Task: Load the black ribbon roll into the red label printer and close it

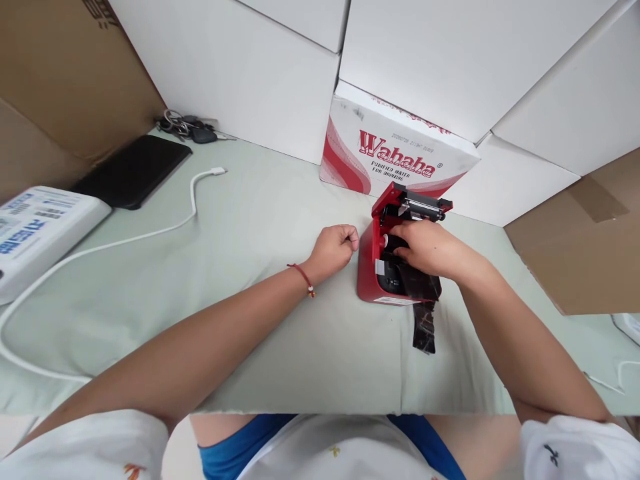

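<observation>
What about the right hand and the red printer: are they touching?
Touching. The head view shows the right hand lying over the open red printer, with its fingers reaching down into the compartment and resting against the parts inside.

A pale green surface (260, 220) carries a red printer (367, 273) near its middle, a dark strip (425, 327) trailing from it; a Wahaha box (395, 150) stands behind; at left lie a white cable (150, 235), a black tablet (133, 170), keys (185, 125) and a white device (35, 227).
</observation>
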A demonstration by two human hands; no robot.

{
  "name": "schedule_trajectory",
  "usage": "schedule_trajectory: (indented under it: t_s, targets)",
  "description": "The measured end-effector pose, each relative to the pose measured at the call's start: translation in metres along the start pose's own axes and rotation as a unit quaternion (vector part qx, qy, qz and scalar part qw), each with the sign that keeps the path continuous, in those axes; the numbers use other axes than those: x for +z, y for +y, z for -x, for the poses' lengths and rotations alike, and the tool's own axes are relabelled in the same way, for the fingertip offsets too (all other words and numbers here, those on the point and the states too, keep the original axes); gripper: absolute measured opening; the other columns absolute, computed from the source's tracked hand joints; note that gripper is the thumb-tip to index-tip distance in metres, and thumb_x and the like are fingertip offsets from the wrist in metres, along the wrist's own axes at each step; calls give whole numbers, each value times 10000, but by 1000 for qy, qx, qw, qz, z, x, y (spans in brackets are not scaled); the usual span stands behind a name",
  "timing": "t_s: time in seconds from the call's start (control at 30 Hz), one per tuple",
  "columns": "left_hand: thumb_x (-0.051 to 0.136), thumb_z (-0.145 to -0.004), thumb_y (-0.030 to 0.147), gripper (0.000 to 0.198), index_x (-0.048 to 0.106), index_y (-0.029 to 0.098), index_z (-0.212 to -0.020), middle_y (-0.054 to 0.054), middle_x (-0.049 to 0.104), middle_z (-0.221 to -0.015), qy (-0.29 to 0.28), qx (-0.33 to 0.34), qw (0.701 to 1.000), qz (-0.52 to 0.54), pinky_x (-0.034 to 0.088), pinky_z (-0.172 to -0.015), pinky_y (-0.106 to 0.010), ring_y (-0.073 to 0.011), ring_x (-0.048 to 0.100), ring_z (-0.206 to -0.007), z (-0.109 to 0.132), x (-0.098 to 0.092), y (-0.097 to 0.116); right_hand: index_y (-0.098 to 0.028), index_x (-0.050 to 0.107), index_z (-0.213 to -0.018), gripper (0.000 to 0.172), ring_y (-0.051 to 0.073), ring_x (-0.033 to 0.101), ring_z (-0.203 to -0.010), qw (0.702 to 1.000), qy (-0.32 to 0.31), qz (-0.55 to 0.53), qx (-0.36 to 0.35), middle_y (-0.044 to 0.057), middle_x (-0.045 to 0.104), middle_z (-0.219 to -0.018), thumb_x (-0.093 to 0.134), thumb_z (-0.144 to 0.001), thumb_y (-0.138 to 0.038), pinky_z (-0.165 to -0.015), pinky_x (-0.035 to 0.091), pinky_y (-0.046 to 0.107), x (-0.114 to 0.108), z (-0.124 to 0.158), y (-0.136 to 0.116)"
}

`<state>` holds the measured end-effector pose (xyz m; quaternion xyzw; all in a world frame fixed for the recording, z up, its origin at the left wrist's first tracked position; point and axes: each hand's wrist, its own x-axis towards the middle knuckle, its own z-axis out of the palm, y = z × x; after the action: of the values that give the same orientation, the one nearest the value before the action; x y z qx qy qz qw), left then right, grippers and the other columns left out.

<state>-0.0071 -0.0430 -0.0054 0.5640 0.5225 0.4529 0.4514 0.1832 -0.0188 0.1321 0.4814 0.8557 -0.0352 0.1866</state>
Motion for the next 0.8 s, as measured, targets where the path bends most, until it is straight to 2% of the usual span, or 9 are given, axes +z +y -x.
schedule_trajectory:
  t_s: [0.23,0.33,0.37,0.43,0.5,0.57,0.67,0.73,0.8]
  targets:
    - [502,-663,80,162,569,217,-606,15,594,-661,-1,4,1000,-10,409,-710,-306,-171,529,-694,-1,0,1,-120,805,-1266,333,350,782,-1144,1000,20,-19,4,211,815,-1297,653,-970,-107,-878,557,379,13,-13,-2]
    - [504,-664,77,162,576,216,-621,20,585,-655,-3,4,1000,-7,410,-705,-305,-170,523,-687,-1,0,0,-153,789,-1327,347,320,773,-1215,998,48,-48,1,162,800,-1384,655,-1007,-144,-958,571,372,15,-5,4]
    - [503,-665,74,164,576,216,-624,22,583,-656,-2,4,1000,-6,408,-702,-304,-168,520,-684,0,0,0,-177,793,-1320,322,297,780,-1197,994,75,-77,-6,131,812,-1368,652,-1030,-173,-969,579,367,18,2,7]
    - [498,-669,69,171,573,216,-627,26,577,-655,0,6,1000,-2,403,-695,-301,-166,514,-680,0,1,-1,-211,810,-1245,241,252,802,-1098,973,170,-154,-33,79,846,-1255,645,-1071,-238,-950,601,358,26,24,11]
    - [493,-677,66,177,573,217,-630,30,569,-649,0,9,1000,3,402,-690,-301,-164,511,-672,0,1,-2,-221,808,-1173,190,227,802,-1014,930,296,-207,-69,62,854,-1149,640,-1096,-263,-920,618,361,39,50,9]
    - [490,-688,63,185,576,218,-635,31,561,-637,1,12,1000,8,405,-685,-303,-163,508,-660,0,0,-3,-223,787,-1191,170,228,791,-1027,893,388,-202,-108,74,848,-1144,644,-1100,-221,-936,624,382,57,75,1]
    - [487,-715,68,191,582,220,-649,27,552,-636,9,15,1000,11,406,-674,-309,-164,499,-643,0,0,-6,-209,750,-1295,258,264,770,-1107,869,442,-161,-155,120,838,-1224,683,-1060,-126,-971,633,439,88,97,-16]
    - [486,-757,82,190,597,222,-691,19,560,-670,24,17,1000,11,417,-680,-316,-170,505,-653,-1,0,-7,-184,723,-1371,358,288,755,-1155,861,462,-140,-158,156,826,-1287,706,-1029,-82,-988,638,469,107,101,-26]
    - [496,-811,107,184,628,223,-756,4,595,-745,63,29,998,6,464,-737,-329,-183,557,-720,-4,-1,-6,-154,697,-1424,432,298,738,-1198,852,486,-131,-147,184,813,-1327,713,-1006,-46,-1019,636,485,122,99,-31]
